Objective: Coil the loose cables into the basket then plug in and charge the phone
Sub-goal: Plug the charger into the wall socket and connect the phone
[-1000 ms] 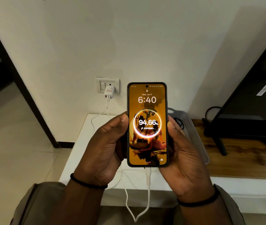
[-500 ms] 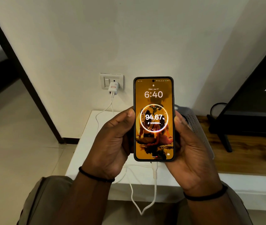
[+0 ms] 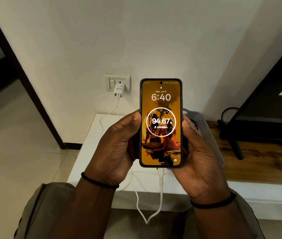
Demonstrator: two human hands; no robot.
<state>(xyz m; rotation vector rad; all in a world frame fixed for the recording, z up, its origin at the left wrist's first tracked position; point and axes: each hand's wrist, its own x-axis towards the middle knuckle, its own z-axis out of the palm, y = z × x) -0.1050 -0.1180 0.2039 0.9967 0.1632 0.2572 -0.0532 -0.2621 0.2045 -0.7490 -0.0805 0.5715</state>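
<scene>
Both hands, left (image 3: 117, 145) and right (image 3: 199, 152), gripped the phone (image 3: 161, 123) at centre frame, its cable (image 3: 161, 187) plugged in and charging shown, leaving seemingly nothing.

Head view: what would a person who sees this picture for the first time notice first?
The lit phone in the middle, held upright by the left hand and the right hand, showing 6:40 and 94.67% in a glowing ring. Next, the white cable hanging from its bottom edge, and the white charger in the wall socket up left of the phone.
</scene>
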